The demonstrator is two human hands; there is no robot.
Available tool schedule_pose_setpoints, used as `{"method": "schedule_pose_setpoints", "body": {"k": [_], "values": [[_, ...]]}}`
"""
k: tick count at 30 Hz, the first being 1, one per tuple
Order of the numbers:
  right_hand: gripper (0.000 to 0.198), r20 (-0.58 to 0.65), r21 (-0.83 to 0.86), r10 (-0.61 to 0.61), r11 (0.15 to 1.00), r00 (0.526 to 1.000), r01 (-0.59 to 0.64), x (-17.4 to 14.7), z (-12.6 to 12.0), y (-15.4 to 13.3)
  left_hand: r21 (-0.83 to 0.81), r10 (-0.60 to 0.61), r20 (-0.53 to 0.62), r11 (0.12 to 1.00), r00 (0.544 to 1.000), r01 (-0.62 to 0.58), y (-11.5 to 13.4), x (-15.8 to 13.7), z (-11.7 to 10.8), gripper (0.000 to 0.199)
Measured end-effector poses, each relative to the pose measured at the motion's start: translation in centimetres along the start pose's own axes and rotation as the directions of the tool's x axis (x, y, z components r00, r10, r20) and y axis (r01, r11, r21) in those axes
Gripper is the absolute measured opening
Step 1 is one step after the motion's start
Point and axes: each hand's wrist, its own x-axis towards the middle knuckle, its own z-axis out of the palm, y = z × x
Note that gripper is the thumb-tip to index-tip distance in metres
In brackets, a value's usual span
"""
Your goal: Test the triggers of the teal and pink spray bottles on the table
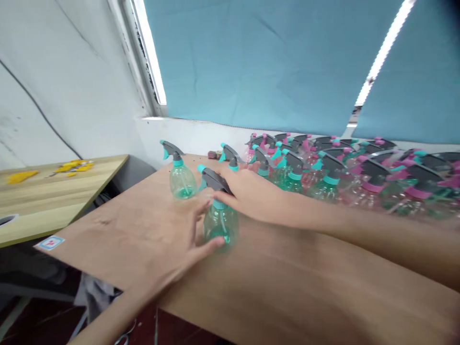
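A clear green spray bottle with a dark grey and turquoise trigger head stands upright on the brown table between my hands. My left hand is curved round the lower body, thumb in front and fingers along the left side. My right hand is closed on the grey head, coming from the right; some of its fingers are hidden. A second green spray bottle stands apart, behind and to the left. Behind my right hand, another turquoise trigger head shows, its bottle mostly hidden.
Many spray bottles with turquoise or pink heads crowd the table's right back. The wooden table has a sticker at its left corner. Yellow pieces lie on a second table at left. Blue curtains hang behind.
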Motion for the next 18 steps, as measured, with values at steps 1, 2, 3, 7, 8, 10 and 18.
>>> {"method": "schedule_pose_setpoints", "body": {"k": [1,2,3,7,8,10,18], "values": [[0.037,0.012,0.003,-0.003,1.0,1.0,0.003,-1.4,-0.4,0.2,0.007,0.021,0.047,1.0,0.999,-0.021,0.9,-0.3,0.7,0.074],[0.039,0.023,0.015,0.006,1.0,1.0,-0.006,-2.9,-0.9,0.4,0.061,0.034,0.109,0.997,0.993,-0.041,1.8,-0.5,1.4,0.08],[0.041,0.003,0.027,0.033,0.999,0.999,-0.033,-4.3,-1.3,0.7,0.09,0.048,0.134,0.994,0.99,-0.06,2.6,-0.5,2.1,0.082],[0.041,0.002,0.105,0.134,0.986,0.991,-0.133,-9.6,-3.2,2.7,-0.096,0.086,0.28,0.994,0.956,-0.061,5.8,-0.1,4.9,0.076],[0.043,0.012,0.162,0.144,0.976,0.989,-0.144,-10.8,-3.6,3.3,-0.144,0.093,0.31,0.988,0.946,-0.049,6.5,0.1,5.7,0.076],[0.047,0.04,0.294,0.165,0.941,0.985,-0.169,-13.2,-4.2,4.7,-0.234,0.121,0.373,0.972,0.92,-0.034,7.8,0.5,7.3,0.077],[0.052,-0.077,0.67,0.325,0.717,0.943,-0.192,-19.4,-2.9,9.1,-0.438,0.281,0.46,0.897,0.842,-0.06,11.5,1.9,14.1,0.086]]}}
